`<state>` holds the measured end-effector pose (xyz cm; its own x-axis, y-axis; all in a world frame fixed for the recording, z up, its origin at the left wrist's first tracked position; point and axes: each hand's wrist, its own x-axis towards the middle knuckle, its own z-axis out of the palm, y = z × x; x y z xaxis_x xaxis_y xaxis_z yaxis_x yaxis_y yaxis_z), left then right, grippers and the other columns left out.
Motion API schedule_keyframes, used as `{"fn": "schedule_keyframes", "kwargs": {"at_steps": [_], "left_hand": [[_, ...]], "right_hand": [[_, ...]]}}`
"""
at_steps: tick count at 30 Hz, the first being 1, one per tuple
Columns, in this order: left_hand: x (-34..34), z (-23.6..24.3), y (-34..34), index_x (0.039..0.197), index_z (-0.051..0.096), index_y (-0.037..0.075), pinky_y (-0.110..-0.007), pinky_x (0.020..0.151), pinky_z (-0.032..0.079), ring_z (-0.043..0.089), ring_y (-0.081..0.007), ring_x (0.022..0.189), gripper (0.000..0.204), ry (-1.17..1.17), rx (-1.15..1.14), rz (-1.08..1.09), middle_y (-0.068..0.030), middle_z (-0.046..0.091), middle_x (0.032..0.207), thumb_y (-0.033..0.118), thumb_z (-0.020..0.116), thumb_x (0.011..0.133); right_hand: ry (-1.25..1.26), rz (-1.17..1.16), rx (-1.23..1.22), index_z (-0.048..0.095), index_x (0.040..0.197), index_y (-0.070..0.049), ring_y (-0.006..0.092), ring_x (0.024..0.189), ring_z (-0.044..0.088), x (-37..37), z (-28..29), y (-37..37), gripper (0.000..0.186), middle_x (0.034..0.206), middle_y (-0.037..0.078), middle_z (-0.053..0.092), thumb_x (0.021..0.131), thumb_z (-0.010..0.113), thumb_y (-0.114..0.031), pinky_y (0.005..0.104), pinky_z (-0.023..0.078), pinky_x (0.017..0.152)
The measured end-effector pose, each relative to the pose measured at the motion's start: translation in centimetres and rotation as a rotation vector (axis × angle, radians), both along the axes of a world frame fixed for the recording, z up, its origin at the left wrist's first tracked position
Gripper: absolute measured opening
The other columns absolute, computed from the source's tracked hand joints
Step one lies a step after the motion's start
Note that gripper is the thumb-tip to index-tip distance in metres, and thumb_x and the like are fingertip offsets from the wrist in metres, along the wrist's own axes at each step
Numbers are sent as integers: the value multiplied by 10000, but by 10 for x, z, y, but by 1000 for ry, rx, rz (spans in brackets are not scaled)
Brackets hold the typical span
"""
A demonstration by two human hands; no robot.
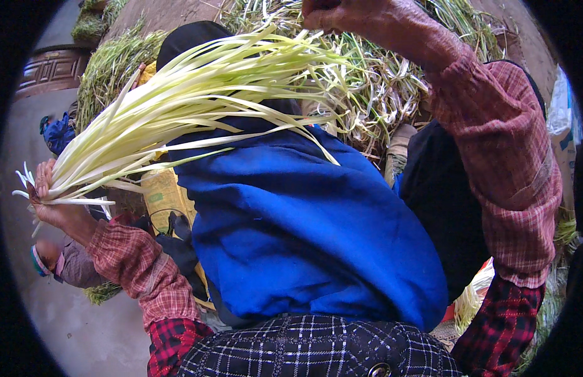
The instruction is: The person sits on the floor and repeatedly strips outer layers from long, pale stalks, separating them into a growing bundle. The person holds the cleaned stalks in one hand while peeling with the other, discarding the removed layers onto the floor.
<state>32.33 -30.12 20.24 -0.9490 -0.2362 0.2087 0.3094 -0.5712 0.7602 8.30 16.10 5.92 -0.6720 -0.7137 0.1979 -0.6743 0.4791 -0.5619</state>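
Out to the left, my left hand (59,204) is closed around the white stem ends of a bunch of pale yellow-green chives (185,107). Their long flat leaves fan up and to the right over the blue cloth (310,220) on my lap. At the top edge, my right hand (351,16) is raised past the leaf tips, its fingers curled; the frame cuts it off, and anything pinched there is hidden.
Beyond my knees lies a heap of green and straw-coloured leaves (373,94), with another leafy pile (106,81) at far left. A yellow sack (166,195) stands beside my left leg. Another person's sleeve (81,264) shows at left. A white-and-blue sack (560,113) is at right.
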Motion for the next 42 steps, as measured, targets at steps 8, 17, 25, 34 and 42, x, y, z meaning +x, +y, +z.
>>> {"fn": "schedule_keyframes", "kwargs": {"at_steps": [8, 17, 25, 34, 42], "left_hand": [[18, 11, -12, 596, 352, 131, -258, 679, 330, 361, -123, 631, 280, -12, -104, 138, 3, 373, 593, 87, 556, 784], [12, -3, -17, 589, 344, 138, -252, 681, 325, 356, -118, 637, 285, 0, -69, 87, 4, 362, 588, 88, 550, 780], [20, 1, -13, 595, 350, 139, -257, 671, 314, 354, -121, 647, 279, -13, -123, 98, 3, 363, 590, 96, 546, 789], [23, 6, -8, 607, 350, 134, -250, 656, 313, 352, -120, 639, 283, -25, -103, 128, 7, 355, 595, 98, 547, 807], [8, -2, -4, 606, 352, 136, -248, 685, 334, 361, -118, 638, 284, -2, -77, 75, 8, 364, 597, 92, 545, 809]], "right_hand": [[-111, 145, -125, 703, 884, -80, 243, 719, 628, 40, -19, -48, 211, 754, 86, 661, 734, 719, -229, 369, 489, 691], [-225, 263, -225, 689, 774, -34, 250, 660, 623, 37, -43, -46, 172, 707, 124, 632, 711, 647, -189, 373, 482, 617], [-744, 340, -368, 623, 966, 37, 156, 715, 633, 30, -50, -45, 255, 794, 115, 648, 780, 528, -109, 297, 516, 727], [-278, 320, -230, 671, 984, -19, 236, 842, 632, 41, -36, -55, 310, 920, 129, 667, 775, 600, -237, 345, 496, 804], [116, 166, -259, 683, 775, -100, 316, 726, 636, 50, -40, -63, 161, 714, 130, 635, 764, 609, -242, 434, 480, 625]]}}
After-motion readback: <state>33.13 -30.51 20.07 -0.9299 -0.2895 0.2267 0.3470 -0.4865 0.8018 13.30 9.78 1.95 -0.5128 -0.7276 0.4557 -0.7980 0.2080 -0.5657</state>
